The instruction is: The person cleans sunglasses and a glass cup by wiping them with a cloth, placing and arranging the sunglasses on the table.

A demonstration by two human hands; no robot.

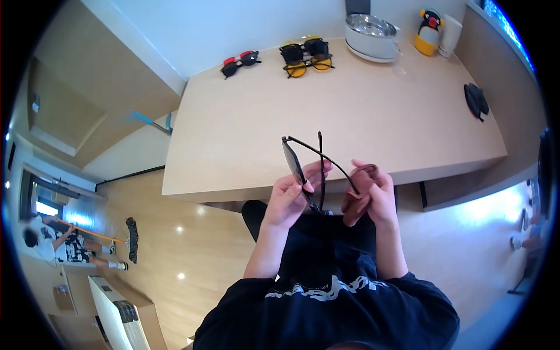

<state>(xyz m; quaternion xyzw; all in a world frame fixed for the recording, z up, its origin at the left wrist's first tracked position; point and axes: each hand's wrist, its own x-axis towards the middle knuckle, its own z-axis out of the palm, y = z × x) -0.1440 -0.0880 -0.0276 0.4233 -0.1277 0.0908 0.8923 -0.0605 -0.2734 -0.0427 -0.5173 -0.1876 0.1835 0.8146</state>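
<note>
My left hand grips a pair of dark sunglasses at the front frame, near the table's front edge. Its lenses stand on edge and both temple arms are unfolded. In my right hand is a reddish-brown cloth, bunched between the fingers. The tip of one temple arm reaches the cloth; whether it is wrapped inside, I cannot tell. The lower part of the sunglasses shows against my dark clothing.
On the wooden table lie red-and-black sunglasses, several stacked sunglasses, and dark folded glasses at right. Behind stand a white metal-lined bowl, a penguin figure and a white cup. A person holds a mop at left.
</note>
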